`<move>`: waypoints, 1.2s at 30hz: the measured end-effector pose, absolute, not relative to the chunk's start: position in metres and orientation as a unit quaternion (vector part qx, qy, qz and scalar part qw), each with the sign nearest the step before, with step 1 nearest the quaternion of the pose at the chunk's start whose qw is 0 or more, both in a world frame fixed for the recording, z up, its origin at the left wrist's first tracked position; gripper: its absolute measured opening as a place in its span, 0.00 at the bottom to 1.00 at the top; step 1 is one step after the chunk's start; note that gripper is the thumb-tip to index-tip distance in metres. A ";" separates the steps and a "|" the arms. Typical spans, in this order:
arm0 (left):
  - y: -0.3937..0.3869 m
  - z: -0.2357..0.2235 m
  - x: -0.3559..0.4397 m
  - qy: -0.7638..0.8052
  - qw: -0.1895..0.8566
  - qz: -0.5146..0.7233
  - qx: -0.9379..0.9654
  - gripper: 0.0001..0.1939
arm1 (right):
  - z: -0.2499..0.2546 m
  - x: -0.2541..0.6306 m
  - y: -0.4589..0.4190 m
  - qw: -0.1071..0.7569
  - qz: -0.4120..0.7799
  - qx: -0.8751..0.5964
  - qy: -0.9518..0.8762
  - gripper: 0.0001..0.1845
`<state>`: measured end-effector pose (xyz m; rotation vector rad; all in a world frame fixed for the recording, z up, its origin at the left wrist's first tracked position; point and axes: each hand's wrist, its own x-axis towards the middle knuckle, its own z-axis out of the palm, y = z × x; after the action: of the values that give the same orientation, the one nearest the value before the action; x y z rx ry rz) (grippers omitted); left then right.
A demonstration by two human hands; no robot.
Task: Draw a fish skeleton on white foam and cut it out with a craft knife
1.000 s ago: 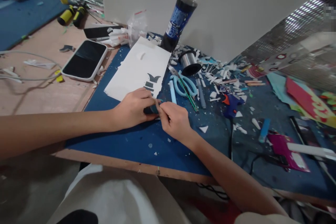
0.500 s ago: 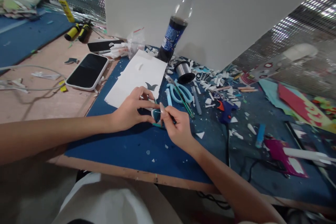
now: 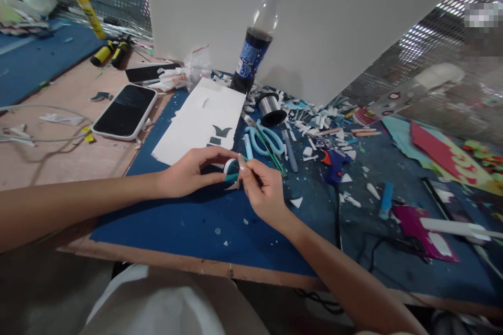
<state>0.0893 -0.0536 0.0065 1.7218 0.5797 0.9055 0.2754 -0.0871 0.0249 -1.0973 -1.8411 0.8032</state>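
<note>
A small rounded piece (image 3: 228, 166), white and teal, sits between both hands just above the front of a blue mat (image 3: 184, 230). The left hand (image 3: 186, 174) pinches it between curved thumb and forefinger. The right hand (image 3: 266, 191) has thumb and fingertip pressed together at its right edge; what lies between them is too small to tell. Behind are white paper (image 3: 196, 118) bearing dark cut shapes (image 3: 222, 131), light-blue scissors, a wire spool (image 3: 270, 105) and a tilted bottle (image 3: 251, 55). A phone (image 3: 124, 112) lies left.
</note>
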 end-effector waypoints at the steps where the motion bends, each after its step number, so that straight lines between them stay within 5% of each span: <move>1: -0.053 0.007 0.090 0.238 0.531 0.384 0.717 0.17 | 0.025 0.276 -0.087 0.414 0.322 -0.438 -0.730 0.17; 14: -0.052 0.010 0.088 0.206 0.585 0.412 0.667 0.15 | 0.023 0.278 -0.087 0.427 0.267 -0.431 -0.749 0.15; 26: -0.053 0.007 0.084 0.238 0.352 0.454 0.783 0.17 | 0.011 0.279 -0.078 0.424 0.265 -0.367 -0.785 0.15; 36: -0.052 0.004 0.083 0.278 0.326 0.415 0.803 0.16 | 0.011 0.276 -0.079 0.360 0.296 -0.401 -0.789 0.16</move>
<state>0.0834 -0.0517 0.0044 2.1044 0.7275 1.0864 0.2761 -0.0791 0.0111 -1.0327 -2.0340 0.7640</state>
